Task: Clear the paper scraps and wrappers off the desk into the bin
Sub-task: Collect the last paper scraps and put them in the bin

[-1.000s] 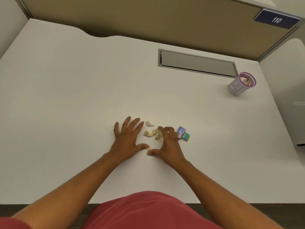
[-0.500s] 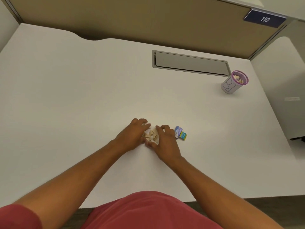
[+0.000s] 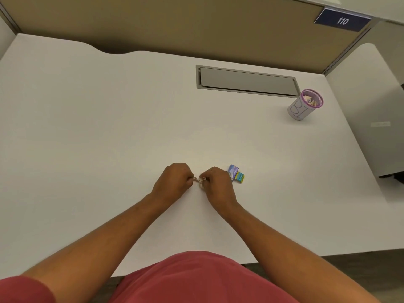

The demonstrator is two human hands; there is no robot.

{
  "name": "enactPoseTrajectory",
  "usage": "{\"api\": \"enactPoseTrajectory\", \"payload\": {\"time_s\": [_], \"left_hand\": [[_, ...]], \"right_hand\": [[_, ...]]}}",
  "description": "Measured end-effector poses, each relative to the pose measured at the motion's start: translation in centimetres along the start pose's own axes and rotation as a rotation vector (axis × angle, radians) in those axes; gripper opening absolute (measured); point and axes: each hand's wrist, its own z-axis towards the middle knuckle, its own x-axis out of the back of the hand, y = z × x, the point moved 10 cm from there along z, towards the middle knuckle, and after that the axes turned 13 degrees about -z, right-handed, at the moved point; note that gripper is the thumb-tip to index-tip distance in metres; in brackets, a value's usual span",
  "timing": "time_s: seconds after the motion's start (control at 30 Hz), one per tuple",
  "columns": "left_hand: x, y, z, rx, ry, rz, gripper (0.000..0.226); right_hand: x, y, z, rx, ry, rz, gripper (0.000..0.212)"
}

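Left hand (image 3: 175, 181) is curled into a loose fist now, where a second ago it lay flat and spread on the surface (image 3: 109, 127); its fingertips pinch one end of the paper scraps (image 3: 200, 181). Those scraps, scattered a moment back, are bunched into one small wad between the two hands at the near middle of the surface. Right hand (image 3: 217, 182) has closed too, fingers tucked around the wad's other side, so both hands hold it together. That reads as gathering done and the lift about to come. Just at three o'clock of the right hand, the blue and green wrappers (image 3: 236, 174) lie untouched, touching each other. Far off at one o'clock stands the bin (image 3: 302, 106), upright, pink-rimmed, scraps already inside, well apart from the hands.
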Motion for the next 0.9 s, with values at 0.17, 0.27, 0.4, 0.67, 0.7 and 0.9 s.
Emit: {"api": "enactPoseTrajectory", "payload": {"time_s": [0.17, 0.27, 0.4, 0.67, 0.7, 0.9], "left_hand": [[2.1, -2.2, -1.1, 0.218, 0.142, -0.445, 0.007], [2.0, -4.2, -2.1, 0.408, 0.179, -0.723, 0.005], [1.5, -4.5, -3.0, 0.461, 0.124, -1.057, 0.003], [2.0, -5.2, -4.4, 0.508, 0.165, -0.964, 0.002], [2.2, -5.4, -4.6, 0.519, 0.185, -0.921, 0.002], [2.8, -5.8, -5.5, 0.531, 0.243, -0.828, 0.002]], "right_hand": [[1.2, 3.6, 0.3, -0.247, 0.004, 0.357, 0.020], [0.8, 5.9, 0.1, -0.381, -0.037, 0.628, 0.014], [1.8, 6.8, -0.1, -0.393, -0.049, 0.784, 0.012], [0.9, -0.5, 1.2, 0.232, -0.079, -0.041, 0.029], [0.1, -1.0, 1.3, 0.290, -0.118, -0.079, 0.033], [0.6, 0.1, 1.6, 0.304, -0.082, -0.046, 0.050]]}}
